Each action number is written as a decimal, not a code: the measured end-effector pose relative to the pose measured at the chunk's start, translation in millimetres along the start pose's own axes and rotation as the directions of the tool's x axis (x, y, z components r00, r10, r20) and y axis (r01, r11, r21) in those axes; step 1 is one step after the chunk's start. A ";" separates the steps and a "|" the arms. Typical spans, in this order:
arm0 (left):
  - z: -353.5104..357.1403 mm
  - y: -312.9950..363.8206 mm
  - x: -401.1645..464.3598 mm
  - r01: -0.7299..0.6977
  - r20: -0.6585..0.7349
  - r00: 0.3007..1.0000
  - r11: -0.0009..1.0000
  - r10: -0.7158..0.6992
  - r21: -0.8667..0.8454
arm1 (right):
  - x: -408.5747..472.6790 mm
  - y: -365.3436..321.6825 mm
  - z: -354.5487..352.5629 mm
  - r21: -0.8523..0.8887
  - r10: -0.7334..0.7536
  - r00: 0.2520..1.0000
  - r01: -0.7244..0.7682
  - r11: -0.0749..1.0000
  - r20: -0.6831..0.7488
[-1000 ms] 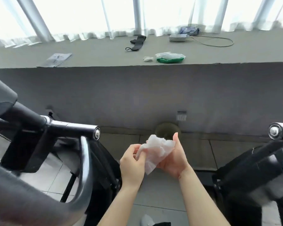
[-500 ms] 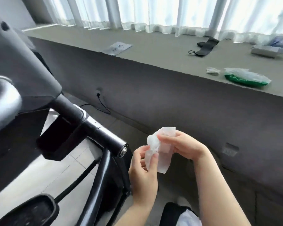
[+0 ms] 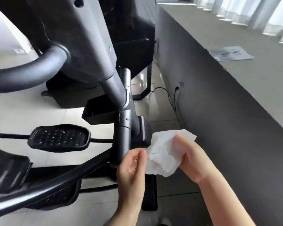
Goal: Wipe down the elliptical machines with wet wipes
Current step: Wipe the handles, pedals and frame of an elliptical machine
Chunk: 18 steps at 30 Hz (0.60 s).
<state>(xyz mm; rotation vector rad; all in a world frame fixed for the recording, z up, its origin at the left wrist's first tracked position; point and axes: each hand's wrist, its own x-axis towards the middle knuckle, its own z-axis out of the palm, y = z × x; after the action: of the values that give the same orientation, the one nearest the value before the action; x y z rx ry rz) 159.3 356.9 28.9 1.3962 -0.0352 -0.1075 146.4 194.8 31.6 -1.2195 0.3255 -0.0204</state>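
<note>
Two hands meeting low at 5 o'clock, sharing one crumpled white wet wipe. View swung since a second ago: away from the window ledge straight ahead, now down onto the elliptical machine filling 9 to 12 o'clock. Ledge surface now running along 1 to 3 o'clock, with a paper sheet lying on it. Wipe formerly bunched between both palms, now spread wider. Probable meaning: wipe readied, wiping of this machine about to begin, no contact with the frame yet.

Right hand at 4 o'clock, palm turned inward, thumb over the wipe's upper edge, fingers curled beneath, gripping it. Left hand at 6 o'clock, back of hand toward the camera, fingertips pinching the wipe's left edge, just in front of the dark upright tube. Both forearms rising from the bottom edge. Black studded pedal at 8 o'clock, well apart from the hands. Curved grey handlebar at 10 o'clock. Cable trailing from a wall socket at centre.
</note>
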 end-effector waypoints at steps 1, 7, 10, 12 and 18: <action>2.2 2.7 -2.6 0.009 -0.055 0.998 1.000 -0.009 0.001 | 3.6 0.5 -0.4 0.012 0.034 0.998 -0.035 0.999 0.055; -7.1 4.9 -13.4 0.035 -0.245 0.969 0.999 -0.029 0.021 | 19.5 0.5 23.4 -0.086 0.060 0.953 -0.035 0.996 0.299; -24.6 2.4 -18.5 0.033 -0.242 0.970 0.996 -0.013 0.079 | 22.0 7.8 37.9 -0.089 0.089 0.957 -0.066 0.994 0.276; -37.8 -1.0 -21.3 0.052 -0.268 0.963 0.994 -0.024 0.098 | 23.0 16.5 48.0 -0.087 0.141 0.954 -0.122 0.989 0.266; -89.3 -20.6 -17.6 -0.174 -0.116 0.849 0.481 0.516 0.859 | 45.3 4.1 71.7 -0.373 -0.371 0.929 0.347 0.860 0.009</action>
<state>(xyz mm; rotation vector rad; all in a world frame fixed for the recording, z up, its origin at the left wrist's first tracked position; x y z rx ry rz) 148.5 442.8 -6.2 2.3307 -0.0740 0.6206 207.3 253.5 39.0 -1.6462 0.1529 -0.3362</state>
